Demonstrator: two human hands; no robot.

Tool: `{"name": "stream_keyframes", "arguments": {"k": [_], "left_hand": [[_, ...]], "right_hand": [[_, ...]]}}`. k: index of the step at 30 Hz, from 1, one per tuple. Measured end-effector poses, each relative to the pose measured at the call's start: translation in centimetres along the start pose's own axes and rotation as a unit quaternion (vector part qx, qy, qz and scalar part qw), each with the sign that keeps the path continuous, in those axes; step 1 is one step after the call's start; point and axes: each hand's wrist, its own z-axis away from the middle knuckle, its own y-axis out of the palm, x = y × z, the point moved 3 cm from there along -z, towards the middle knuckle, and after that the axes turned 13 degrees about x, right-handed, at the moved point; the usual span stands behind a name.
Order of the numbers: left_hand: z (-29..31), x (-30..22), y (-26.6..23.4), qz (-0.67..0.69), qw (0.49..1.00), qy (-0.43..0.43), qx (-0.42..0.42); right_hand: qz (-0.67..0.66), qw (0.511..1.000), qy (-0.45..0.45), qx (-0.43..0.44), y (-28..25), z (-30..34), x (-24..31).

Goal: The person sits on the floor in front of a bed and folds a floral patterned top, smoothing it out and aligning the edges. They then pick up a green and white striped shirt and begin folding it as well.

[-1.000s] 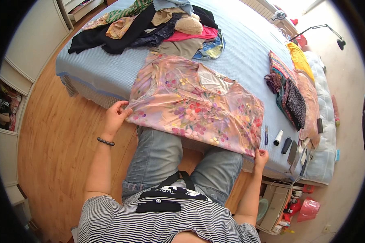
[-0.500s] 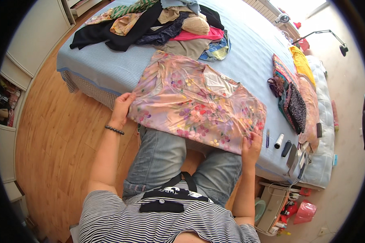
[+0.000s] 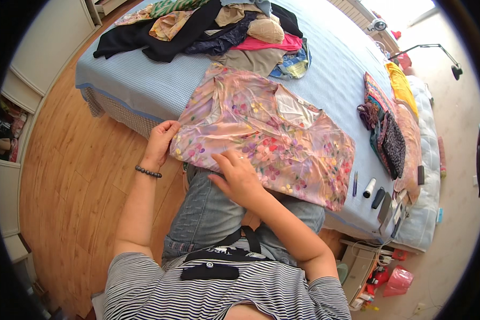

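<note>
A pink floral blouse (image 3: 272, 146) lies spread over the bed's near edge and partly across my lap, its neckline at the far right side. At its left edge, my left hand (image 3: 162, 141) pinches the fabric between thumb and fingers; a dark bead bracelet circles that wrist. My right hand (image 3: 237, 178) hovers over or rests lightly on the blouse's near edge, left of the middle, fingers apart and a ring on one of them. Whether its fingertips press the cloth I cannot tell.
A heap of mixed clothes (image 3: 224, 34) covers the far left of the blue bedspread (image 3: 128, 82). Folded dark patterned clothes (image 3: 386, 136) lie at the right, with a pen (image 3: 355, 183), a white tube (image 3: 369, 188) and small dark items nearer. Wooden floor (image 3: 85, 202) stretches left.
My right hand has let go of the blouse's right corner and moved left across its near edge. My left hand keeps its hold on the left edge.
</note>
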Motion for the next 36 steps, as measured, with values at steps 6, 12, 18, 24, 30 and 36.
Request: {"name": "stream_keyframes", "arguments": {"k": [6,12,18,24,30,36], "left_hand": [[1.2,-0.9,0.7,-0.037,0.996,-0.082,0.028],[0.8,-0.8,0.7,-0.06,0.993,-0.1,0.019],[1.1,-1.1,1.3,-0.003,0.992,-0.111,0.065],[2.0,-2.7,3.2,-0.035,0.989,-0.099,0.106],[2.3,-3.1,2.8,-0.055,0.991,-0.069,0.096],[2.3,-3.8,5.1,-0.065,0.993,-0.048,0.086]], "right_hand": [[-0.018,1.0,-0.02,0.001,0.9,-3.6,0.3],[0.009,0.999,-0.026,0.046,2.8,-3.7,0.4],[0.005,0.999,-0.012,0.046,3.4,-3.4,0.5],[-0.002,0.999,-0.01,0.035,3.4,-3.9,0.9],[-0.055,0.997,-0.023,-0.038,3.7,-4.2,0.6],[-0.161,0.972,0.032,-0.167,2.7,-6.6,-1.7]]}}
